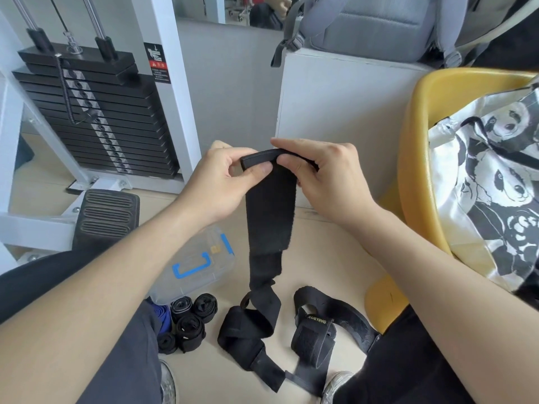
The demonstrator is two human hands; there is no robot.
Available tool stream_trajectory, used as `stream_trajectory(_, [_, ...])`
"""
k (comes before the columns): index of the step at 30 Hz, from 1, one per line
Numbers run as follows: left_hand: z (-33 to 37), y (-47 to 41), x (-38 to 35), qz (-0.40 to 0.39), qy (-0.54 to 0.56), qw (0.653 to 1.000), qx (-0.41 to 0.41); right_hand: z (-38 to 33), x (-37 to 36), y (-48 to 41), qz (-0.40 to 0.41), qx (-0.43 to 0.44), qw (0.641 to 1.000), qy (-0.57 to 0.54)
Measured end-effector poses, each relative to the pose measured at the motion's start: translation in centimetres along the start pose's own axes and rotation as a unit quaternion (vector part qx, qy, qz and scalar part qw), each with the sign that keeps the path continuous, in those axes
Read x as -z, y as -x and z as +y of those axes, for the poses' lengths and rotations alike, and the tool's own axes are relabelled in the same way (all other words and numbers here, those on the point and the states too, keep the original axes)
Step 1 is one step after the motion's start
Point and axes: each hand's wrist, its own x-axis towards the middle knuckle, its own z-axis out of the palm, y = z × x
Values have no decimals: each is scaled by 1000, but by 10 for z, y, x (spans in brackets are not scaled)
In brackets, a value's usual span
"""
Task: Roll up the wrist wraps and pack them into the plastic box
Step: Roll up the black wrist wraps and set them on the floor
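Observation:
A long black wrist wrap [269,217] hangs down from both my hands, its top end folded over. My left hand [224,179] pinches the folded end from the left and my right hand [320,176] pinches it from the right. The wrap's lower end lies crumpled on the floor. The clear plastic box [201,266] with blue latches lies on the floor below my left forearm. Several rolled black wraps [189,322] sit in front of the box. Another loose black wrap [323,328] with yellow lettering lies to the right on the floor.
A weight stack machine [93,112] stands at the left with a ribbed black foot pedal [106,214]. A yellow chair [417,170] holding a panda-print bag [501,182] is at the right. A white block [344,112] stands behind my hands. My knees frame the floor.

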Motion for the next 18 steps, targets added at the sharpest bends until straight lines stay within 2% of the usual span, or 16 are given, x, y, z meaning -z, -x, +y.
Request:
stream_trajectory(6, [3,3,1,-34,72,997,24,-6,0,-1,16,-27,999,-37])
stream_trajectory(11, [4,4,4,-74,173,979,74,-5,2,-2,-22,-56,996,-62])
stream_trajectory(14, [-2,4,7,-70,180,978,82,-2,2,0,-60,-78,992,-76])
stream_trajectory(18, [-8,-1,12,-63,133,987,57,1,4,-1,-114,-114,984,-69])
